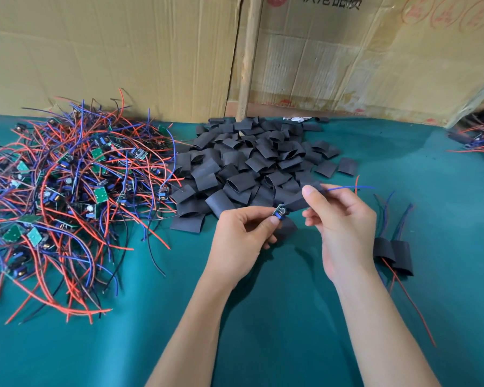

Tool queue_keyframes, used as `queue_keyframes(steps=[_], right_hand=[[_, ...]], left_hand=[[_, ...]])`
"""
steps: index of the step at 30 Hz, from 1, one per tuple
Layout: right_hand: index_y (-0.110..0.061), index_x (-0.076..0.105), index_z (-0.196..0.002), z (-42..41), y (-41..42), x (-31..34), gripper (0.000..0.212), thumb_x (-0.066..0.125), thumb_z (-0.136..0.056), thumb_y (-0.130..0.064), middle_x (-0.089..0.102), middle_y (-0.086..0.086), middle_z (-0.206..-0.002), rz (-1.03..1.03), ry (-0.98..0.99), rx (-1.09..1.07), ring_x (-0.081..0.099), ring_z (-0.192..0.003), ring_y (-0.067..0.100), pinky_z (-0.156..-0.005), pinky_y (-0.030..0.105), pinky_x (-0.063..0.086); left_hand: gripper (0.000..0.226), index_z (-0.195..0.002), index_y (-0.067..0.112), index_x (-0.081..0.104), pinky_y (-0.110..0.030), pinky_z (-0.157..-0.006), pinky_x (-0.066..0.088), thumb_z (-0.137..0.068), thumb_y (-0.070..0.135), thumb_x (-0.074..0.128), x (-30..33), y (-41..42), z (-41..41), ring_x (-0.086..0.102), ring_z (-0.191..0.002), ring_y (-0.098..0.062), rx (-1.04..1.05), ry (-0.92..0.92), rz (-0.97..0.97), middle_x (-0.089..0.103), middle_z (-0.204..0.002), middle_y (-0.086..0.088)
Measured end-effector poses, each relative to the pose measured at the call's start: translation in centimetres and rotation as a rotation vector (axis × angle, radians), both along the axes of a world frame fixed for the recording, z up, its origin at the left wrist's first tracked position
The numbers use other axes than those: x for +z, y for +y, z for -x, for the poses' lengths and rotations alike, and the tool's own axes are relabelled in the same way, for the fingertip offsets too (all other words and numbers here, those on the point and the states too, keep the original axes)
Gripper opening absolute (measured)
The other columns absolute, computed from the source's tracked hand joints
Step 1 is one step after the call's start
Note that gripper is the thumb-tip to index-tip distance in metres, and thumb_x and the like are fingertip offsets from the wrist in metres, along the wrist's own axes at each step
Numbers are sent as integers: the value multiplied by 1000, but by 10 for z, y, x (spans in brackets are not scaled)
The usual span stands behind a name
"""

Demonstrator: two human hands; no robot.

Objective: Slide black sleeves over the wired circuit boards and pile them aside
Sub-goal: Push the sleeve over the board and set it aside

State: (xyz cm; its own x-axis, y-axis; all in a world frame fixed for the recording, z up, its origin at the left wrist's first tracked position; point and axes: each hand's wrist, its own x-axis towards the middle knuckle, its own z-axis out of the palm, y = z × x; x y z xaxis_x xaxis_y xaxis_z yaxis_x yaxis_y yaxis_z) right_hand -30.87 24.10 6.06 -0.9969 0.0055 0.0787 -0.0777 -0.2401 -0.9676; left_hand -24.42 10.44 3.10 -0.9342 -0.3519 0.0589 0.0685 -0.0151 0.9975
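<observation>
Centre frame, our left hand [245, 233] pinching a small circuit board [279, 213], our right hand [341, 219] pinching its blue wire [347, 187], black sleeves [252, 169] heaped above, wired boards [67, 185] tangled at left

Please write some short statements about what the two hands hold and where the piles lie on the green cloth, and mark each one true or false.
1. The left hand pinches a small circuit board. True.
2. The right hand is empty. False: it pinches a blue wire between thumb and fingers.
3. The tangle of wired boards lies to the left of the pile of black sleeves. True.
4. The sleeved boards lie left of the left hand. False: they lie on the green cloth to the right of the right hand.
5. Cardboard stands behind the piles. True.
</observation>
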Motion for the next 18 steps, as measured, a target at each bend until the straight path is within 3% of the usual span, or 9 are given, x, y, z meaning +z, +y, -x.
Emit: queue_keyframes(steps=[4,7,10,14,18], right_hand=[[-9,70,-88,-1,2,-1,11,81,-85,-9,68,-2,-68,61,-77,34,61,-56,15,-56,23,50],[-10,73,-85,-6,-2,-5,9,81,-85,-9,67,-1,-65,-86,-12,21,62,-56,16,-54,24,51],[-11,74,-84,-7,-4,-6,9,82,-85,-9,69,0,-65,-104,4,5,63,-56,16,-54,23,51],[-9,74,-87,-9,-7,-3,9,83,-84,-10,69,2,-67,-88,-58,62,62,-56,16,-53,23,50],[-14,74,-83,-11,-6,2,8,82,-85,-14,68,0,-69,-11,-178,114,59,-53,15,-50,22,47]], left_hand=[[20,-86,27,79,-17,-54,46,-94,11,71,-1,-1,-3,56,-52,-4,13,-35,61,68,-62,10],[11,-88,19,81,-14,-50,42,-93,14,73,-3,-5,-7,54,-49,-2,27,-4,49,66,-59,10],[8,-89,15,80,-14,-51,43,-92,11,74,-1,-6,-8,59,-51,-3,34,14,14,70,-62,5],[9,-85,12,72,-19,-55,50,-90,6,76,0,-6,-8,73,-66,-15,57,37,-49,74,-72,-1],[16,-88,9,61,-25,-56,53,-91,13,76,0,-4,-8,76,-69,-24,13,28,-40,75,-74,-7]])
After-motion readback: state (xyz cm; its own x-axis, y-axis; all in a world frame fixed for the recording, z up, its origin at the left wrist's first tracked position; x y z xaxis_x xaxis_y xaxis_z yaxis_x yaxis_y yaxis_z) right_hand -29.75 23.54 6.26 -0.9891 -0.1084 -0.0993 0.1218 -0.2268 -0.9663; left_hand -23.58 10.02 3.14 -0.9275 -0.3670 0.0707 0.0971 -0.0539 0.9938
